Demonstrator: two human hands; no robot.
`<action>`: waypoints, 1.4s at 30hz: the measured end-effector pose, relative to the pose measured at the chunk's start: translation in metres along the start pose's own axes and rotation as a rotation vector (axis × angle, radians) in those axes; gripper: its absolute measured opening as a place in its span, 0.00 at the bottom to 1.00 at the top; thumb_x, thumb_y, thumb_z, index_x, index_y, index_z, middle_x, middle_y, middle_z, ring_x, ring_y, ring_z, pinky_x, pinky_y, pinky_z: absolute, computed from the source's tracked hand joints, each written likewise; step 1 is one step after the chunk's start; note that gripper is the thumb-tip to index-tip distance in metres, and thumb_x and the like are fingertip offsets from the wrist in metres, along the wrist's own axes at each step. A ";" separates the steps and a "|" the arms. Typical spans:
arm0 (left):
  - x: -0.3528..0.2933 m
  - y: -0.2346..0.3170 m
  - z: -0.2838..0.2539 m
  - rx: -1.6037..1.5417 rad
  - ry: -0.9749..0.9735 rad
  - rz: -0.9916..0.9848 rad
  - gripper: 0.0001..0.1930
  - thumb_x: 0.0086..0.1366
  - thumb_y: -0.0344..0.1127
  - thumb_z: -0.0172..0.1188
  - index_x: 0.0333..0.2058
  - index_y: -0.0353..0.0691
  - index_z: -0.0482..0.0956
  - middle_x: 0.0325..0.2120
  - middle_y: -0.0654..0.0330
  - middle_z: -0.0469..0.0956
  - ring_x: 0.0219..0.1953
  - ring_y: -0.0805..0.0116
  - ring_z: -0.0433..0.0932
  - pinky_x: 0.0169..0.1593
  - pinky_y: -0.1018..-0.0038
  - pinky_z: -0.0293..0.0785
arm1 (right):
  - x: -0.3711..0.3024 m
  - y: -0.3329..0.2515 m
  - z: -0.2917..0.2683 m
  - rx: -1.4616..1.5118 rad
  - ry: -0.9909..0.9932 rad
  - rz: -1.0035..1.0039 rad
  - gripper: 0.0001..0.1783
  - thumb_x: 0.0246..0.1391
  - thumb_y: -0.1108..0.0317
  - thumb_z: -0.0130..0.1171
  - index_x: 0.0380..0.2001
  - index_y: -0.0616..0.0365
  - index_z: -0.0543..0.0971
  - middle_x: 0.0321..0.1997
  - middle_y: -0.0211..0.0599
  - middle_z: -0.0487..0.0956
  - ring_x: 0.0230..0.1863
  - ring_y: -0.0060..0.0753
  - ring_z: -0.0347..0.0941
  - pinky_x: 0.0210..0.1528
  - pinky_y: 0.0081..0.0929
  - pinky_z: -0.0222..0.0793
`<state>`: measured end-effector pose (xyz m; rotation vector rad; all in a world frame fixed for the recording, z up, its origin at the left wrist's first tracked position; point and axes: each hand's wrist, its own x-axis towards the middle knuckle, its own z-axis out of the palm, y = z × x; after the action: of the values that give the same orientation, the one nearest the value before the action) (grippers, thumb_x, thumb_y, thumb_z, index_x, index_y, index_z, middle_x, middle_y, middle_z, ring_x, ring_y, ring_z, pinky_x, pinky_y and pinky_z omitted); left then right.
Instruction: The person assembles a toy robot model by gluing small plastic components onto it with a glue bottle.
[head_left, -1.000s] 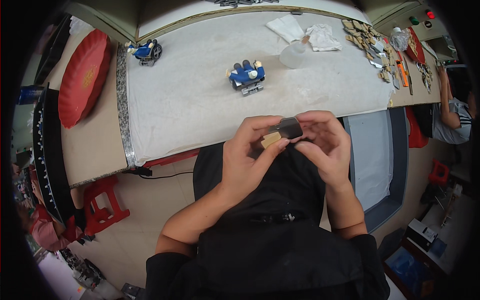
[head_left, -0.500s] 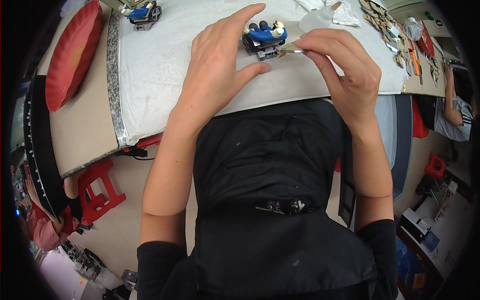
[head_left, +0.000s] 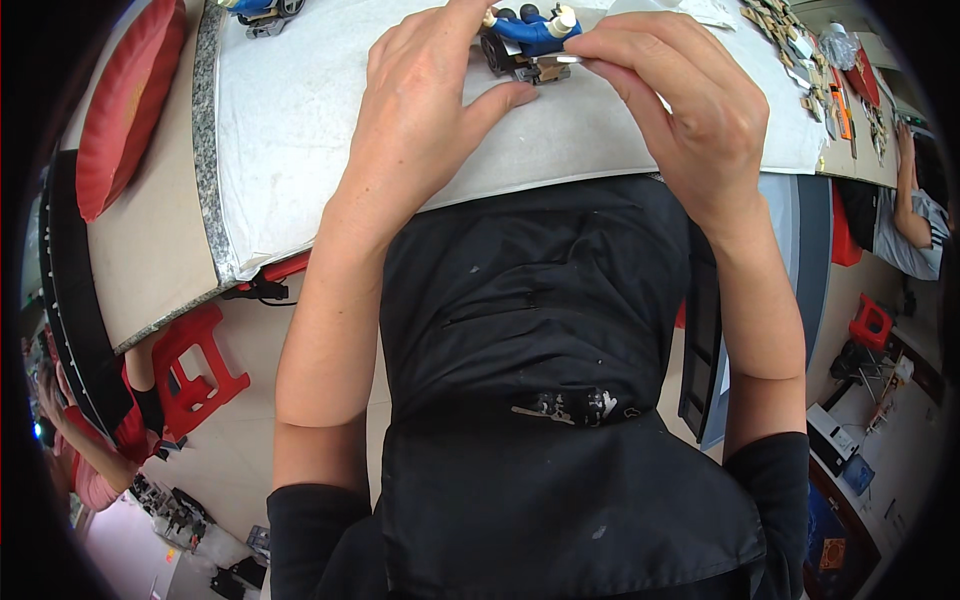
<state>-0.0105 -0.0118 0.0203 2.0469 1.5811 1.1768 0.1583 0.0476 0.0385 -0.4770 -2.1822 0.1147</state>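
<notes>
A small wheelchair figurine with a blue-clothed sitter stands on the white-covered table between my hands. Its footrest juts toward me. My left hand curves beside the figurine's left side, thumb and fingers apart. The thumb tip lies close to the footrest; whether it touches is unclear. My right hand pinches a slim pale and metallic piece against or just above the footrest. Its exact kind is too small to tell.
Another such figurine is at the far left. A red fluted tray rests on the left side table. Several small khaki pieces and an orange-handled tool lie at the right. A person sits at the far right.
The slim piece in my right hand has moved from beside the footrest to over it. The whole table has shifted up in view, with the far-left figurine partly cut off.
</notes>
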 end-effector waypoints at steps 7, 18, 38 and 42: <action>0.000 -0.013 0.006 0.005 -0.011 -0.065 0.34 0.45 0.27 0.65 0.54 0.44 0.65 0.42 0.50 0.71 0.46 0.53 0.68 0.51 0.66 0.64 | 0.000 0.000 0.000 0.003 -0.006 -0.001 0.09 0.34 0.80 0.61 0.26 0.61 0.78 0.26 0.38 0.76 0.27 0.35 0.74 0.28 0.25 0.70; 0.001 -0.014 0.007 0.038 -0.032 -0.085 0.33 0.45 0.27 0.65 0.53 0.43 0.65 0.44 0.50 0.70 0.47 0.53 0.68 0.51 0.66 0.65 | 0.000 0.001 0.001 0.004 -0.012 -0.011 0.10 0.33 0.81 0.61 0.26 0.62 0.78 0.26 0.38 0.76 0.27 0.36 0.73 0.28 0.26 0.70; 0.001 -0.016 0.008 -0.009 0.038 0.022 0.32 0.46 0.28 0.65 0.53 0.43 0.66 0.44 0.51 0.71 0.47 0.52 0.68 0.52 0.66 0.63 | 0.001 0.003 0.001 -0.035 -0.031 -0.067 0.10 0.34 0.81 0.60 0.26 0.62 0.78 0.26 0.37 0.76 0.27 0.35 0.73 0.27 0.25 0.69; 0.001 -0.013 0.008 0.040 0.010 -0.050 0.32 0.46 0.29 0.65 0.52 0.42 0.66 0.44 0.51 0.71 0.47 0.52 0.68 0.52 0.65 0.62 | 0.000 0.002 0.003 -0.037 -0.024 -0.051 0.10 0.34 0.80 0.60 0.26 0.61 0.78 0.25 0.37 0.75 0.27 0.35 0.73 0.27 0.25 0.69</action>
<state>-0.0130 -0.0044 0.0070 2.0162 1.6634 1.1479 0.1566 0.0496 0.0362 -0.4419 -2.2219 0.0526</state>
